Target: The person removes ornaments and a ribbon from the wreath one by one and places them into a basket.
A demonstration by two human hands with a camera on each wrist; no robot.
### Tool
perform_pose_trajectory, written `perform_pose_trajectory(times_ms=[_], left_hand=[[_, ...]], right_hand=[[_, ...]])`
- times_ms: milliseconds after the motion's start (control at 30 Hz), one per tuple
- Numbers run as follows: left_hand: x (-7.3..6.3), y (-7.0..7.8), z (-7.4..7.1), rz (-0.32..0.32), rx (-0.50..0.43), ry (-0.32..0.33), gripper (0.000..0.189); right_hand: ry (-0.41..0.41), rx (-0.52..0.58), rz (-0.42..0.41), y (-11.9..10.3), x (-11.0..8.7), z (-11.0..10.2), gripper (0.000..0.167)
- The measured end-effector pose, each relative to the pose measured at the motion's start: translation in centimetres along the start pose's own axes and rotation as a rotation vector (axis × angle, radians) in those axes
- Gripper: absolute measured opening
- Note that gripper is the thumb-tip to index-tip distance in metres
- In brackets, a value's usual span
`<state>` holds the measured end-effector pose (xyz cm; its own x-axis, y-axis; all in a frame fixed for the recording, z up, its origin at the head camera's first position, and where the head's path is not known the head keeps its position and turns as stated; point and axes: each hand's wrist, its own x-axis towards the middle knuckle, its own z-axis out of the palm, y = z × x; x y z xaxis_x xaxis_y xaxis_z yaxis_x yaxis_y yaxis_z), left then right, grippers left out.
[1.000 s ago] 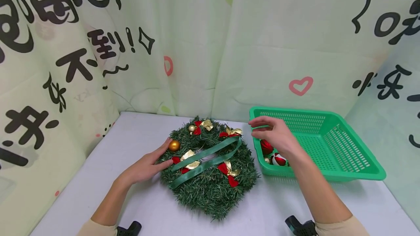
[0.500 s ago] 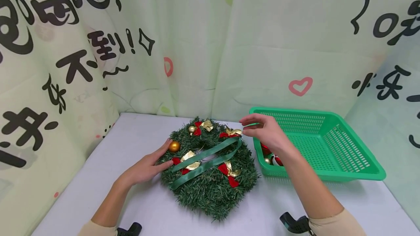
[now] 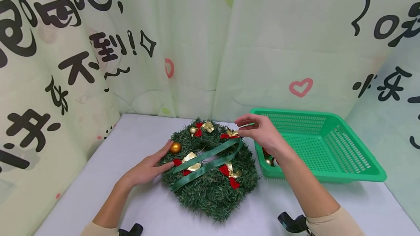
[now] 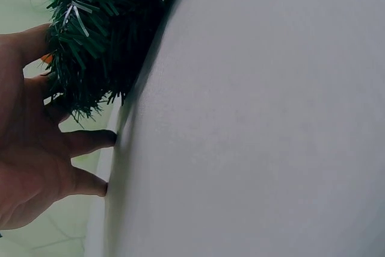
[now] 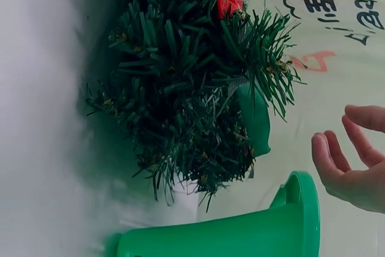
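Dark green bristles are covering the wreath [image 3: 211, 201], which is lying flat on the white table [image 3: 147, 210], leftward of and lower than the right hand [image 3: 260, 132] and just rightward of the left hand [image 3: 146, 168]. The right hand is hovering near the wreath's far right edge, next to the green basket [image 3: 361, 176]; its fingers are curving loosely around nothing, and the right wrist view is showing it apart from the wreath. The left hand is spreading its fingers against the wreath's left side, gripping nothing, its thumb resting just beside a bow [image 3: 189, 156]. Across the ring, a shiny green ribbon [image 3: 214, 151] is slanting, its long axis running from the far right, where two strands are meeting nearest the right hand, to the near left, closer to the left thumb. Bushy and uneven, the wreath is narrowing to a blunt point on its near side; red-and-gold bows are dotting it, an orange-gold ball [image 3: 175, 148] is sitting by the left fingertips, and a smaller, paler ball [image 3: 193, 130] is sitting farther back. Some ornaments [image 3: 268, 162] are showing only partly in the basket, behind the right forearm [image 3: 303, 185].
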<state>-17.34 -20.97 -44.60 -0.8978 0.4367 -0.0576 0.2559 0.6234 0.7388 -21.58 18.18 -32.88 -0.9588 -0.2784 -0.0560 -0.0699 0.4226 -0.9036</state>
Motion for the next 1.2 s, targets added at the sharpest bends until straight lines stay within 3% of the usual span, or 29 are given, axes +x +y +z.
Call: perform_pose_trajectory(times_ms=[467,1200], left_hand=[[0.0,-0.1,0.4,-0.009,0.006,-0.008,0.08],[-0.1,0.2,-0.1,-0.003,0.017,0.005,0.08]], right_hand=[[-0.064,0.047,-0.007,-1.1,1.3,2.0,0.034],[-0.122,-0.008,-0.019,-4.5,3.4,4.2,0.033]])
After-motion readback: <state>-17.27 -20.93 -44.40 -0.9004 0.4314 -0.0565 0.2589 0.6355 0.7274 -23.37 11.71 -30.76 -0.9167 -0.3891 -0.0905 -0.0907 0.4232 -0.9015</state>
